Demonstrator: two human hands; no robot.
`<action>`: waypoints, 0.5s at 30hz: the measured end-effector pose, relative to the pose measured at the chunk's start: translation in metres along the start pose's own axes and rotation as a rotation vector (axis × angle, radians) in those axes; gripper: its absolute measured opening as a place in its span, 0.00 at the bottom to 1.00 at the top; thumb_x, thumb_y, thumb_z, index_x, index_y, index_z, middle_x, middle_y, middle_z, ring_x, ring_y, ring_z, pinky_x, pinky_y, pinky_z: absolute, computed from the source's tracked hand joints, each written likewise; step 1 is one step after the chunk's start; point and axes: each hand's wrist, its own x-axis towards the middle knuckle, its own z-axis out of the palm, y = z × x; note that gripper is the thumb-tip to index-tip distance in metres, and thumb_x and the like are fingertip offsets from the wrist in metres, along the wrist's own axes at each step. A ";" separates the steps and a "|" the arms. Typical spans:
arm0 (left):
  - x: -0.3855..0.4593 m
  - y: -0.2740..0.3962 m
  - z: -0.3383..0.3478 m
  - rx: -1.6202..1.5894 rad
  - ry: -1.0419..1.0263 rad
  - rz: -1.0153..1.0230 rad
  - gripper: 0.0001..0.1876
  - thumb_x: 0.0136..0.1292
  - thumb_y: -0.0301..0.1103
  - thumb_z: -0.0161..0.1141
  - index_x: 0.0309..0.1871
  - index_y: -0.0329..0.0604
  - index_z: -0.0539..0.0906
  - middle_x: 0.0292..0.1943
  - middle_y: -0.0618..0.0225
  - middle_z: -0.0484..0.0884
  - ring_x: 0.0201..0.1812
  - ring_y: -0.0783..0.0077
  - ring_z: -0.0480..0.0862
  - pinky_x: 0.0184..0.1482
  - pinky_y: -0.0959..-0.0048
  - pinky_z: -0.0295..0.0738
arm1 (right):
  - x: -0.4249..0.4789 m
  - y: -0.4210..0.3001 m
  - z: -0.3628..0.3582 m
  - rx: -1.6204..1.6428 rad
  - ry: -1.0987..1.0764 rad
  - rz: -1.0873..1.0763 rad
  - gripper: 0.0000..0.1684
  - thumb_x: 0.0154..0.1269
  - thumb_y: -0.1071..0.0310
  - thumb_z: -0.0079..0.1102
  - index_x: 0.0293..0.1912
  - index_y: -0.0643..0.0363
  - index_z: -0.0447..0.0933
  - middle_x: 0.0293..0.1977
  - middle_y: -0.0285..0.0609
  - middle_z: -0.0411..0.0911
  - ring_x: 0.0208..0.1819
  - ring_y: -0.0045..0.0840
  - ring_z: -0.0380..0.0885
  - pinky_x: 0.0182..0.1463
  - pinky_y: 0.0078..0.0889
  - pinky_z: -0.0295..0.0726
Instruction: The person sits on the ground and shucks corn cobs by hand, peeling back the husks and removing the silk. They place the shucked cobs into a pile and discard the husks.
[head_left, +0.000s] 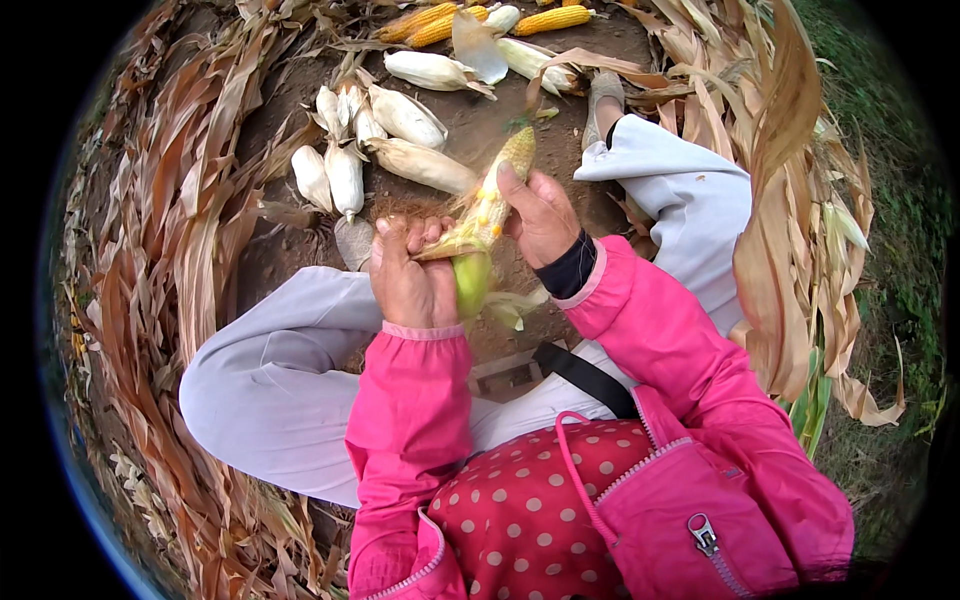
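Observation:
Between my hands is a thin, pale ear of corn with patchy yellow kernels, its tip pointing up and away. My left hand is closed around pulled-back husk and brown silk at its lower end. Green husk hangs from the base beside that hand. My right hand grips the cob from the right, thumb lying along its upper part. Just beyond my left hand, a husk-covered ear lies on the soil.
Several white-husked ears lie on the bare soil ahead. Husked yellow ears are at the far side. Dry corn stalks and leaves are heaped on the left and right. My bent legs flank the work.

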 end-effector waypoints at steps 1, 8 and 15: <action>-0.004 0.000 0.014 0.007 0.016 0.017 0.12 0.72 0.38 0.46 0.32 0.45 0.67 0.20 0.73 0.62 0.27 0.73 0.65 0.42 0.64 0.69 | 0.005 -0.004 -0.008 0.041 0.002 0.023 0.18 0.70 0.57 0.49 0.46 0.65 0.68 0.37 0.43 0.76 0.38 0.25 0.77 0.45 0.29 0.77; -0.011 0.008 0.018 0.147 -0.072 0.017 0.14 0.72 0.42 0.46 0.31 0.46 0.65 0.20 0.75 0.61 0.24 0.77 0.62 0.35 0.73 0.64 | 0.030 -0.035 -0.042 0.243 0.241 0.015 0.20 0.70 0.56 0.47 0.46 0.65 0.63 0.36 0.49 0.72 0.40 0.38 0.75 0.50 0.66 0.74; -0.022 0.011 0.025 0.226 -0.159 0.049 0.15 0.72 0.42 0.45 0.29 0.47 0.64 0.20 0.76 0.60 0.24 0.78 0.62 0.33 0.74 0.64 | 0.052 -0.067 -0.071 0.351 0.500 -0.043 0.20 0.71 0.55 0.43 0.49 0.63 0.60 0.35 0.48 0.69 0.40 0.42 0.73 0.55 0.69 0.69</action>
